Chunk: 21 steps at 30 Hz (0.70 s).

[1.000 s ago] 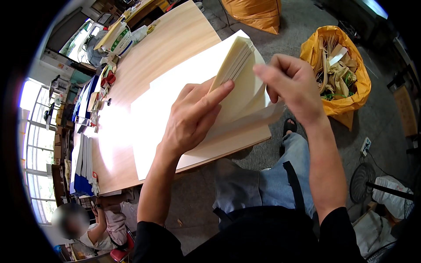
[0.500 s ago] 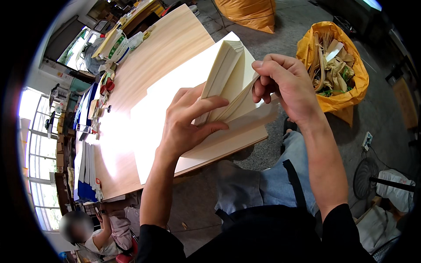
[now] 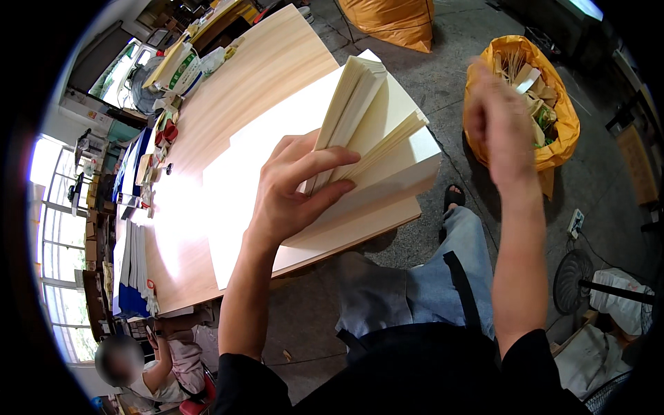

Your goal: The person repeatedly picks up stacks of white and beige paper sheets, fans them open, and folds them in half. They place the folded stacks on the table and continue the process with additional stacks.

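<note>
My left hand (image 3: 287, 183) is closed on a thick cream paper book (image 3: 354, 97), gripping it near its lower end with the thumb and fingers. The book's pages stand parted: a thick bundle leans left, and a thinner bundle (image 3: 394, 142) fans out to the right. My right hand (image 3: 499, 121) is raised to the right of the book, apart from it and smeared by motion, so its fingers are unclear. Under the book lie large white sheets (image 3: 242, 166), spread over the wooden table (image 3: 277, 76).
A yellow sack (image 3: 564, 142) with paper scraps stands on the floor at right, another orange sack (image 3: 394, 24) at the far side. Blue folders (image 3: 131, 297) and small tools line the table's left edge. A seated person (image 3: 162, 373) is at lower left. A fan (image 3: 573, 280) is at right.
My right hand has let go of the thin page bundle and moved away to the right. My left hand keeps its grip on the book, nearly still.
</note>
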{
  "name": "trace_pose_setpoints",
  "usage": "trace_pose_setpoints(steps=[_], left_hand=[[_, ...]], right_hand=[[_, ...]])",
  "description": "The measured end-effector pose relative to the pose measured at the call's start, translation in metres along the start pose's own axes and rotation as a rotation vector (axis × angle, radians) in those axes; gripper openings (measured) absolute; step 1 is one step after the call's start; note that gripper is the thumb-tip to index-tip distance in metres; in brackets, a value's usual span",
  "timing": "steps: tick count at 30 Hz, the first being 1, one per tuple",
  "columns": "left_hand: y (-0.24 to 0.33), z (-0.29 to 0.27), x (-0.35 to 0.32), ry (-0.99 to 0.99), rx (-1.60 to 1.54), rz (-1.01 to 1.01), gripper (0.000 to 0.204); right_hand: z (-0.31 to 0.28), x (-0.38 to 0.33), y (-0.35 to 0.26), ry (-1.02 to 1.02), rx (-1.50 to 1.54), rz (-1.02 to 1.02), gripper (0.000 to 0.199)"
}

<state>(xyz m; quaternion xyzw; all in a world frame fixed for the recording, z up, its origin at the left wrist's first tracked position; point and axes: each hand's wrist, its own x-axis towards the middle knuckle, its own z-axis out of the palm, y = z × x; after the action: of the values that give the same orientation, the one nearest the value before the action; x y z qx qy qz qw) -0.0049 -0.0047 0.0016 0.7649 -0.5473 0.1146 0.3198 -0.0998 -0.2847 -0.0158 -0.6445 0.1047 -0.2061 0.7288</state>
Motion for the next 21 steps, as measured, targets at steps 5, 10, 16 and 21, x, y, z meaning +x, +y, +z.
trace_pose_setpoints(steps=[5,10,16,21], left_hand=[[0.001,0.002,0.002,-0.009,-0.001,-0.004,0.045],[-0.005,0.004,-0.005,-0.028,0.072,0.029,0.040],[0.002,0.006,-0.006,-0.166,0.491,0.312,0.049],[0.005,0.010,-0.001,-0.150,0.296,0.070,0.059]], right_hand=[[0.013,-0.010,-0.015,-0.214,0.152,0.292,0.074],[0.054,0.032,-0.005,-0.545,0.471,0.628,0.079],[0.062,0.060,0.029,-0.529,0.503,0.683,0.053],[0.039,0.065,0.035,-0.465,0.241,0.611,0.031]])
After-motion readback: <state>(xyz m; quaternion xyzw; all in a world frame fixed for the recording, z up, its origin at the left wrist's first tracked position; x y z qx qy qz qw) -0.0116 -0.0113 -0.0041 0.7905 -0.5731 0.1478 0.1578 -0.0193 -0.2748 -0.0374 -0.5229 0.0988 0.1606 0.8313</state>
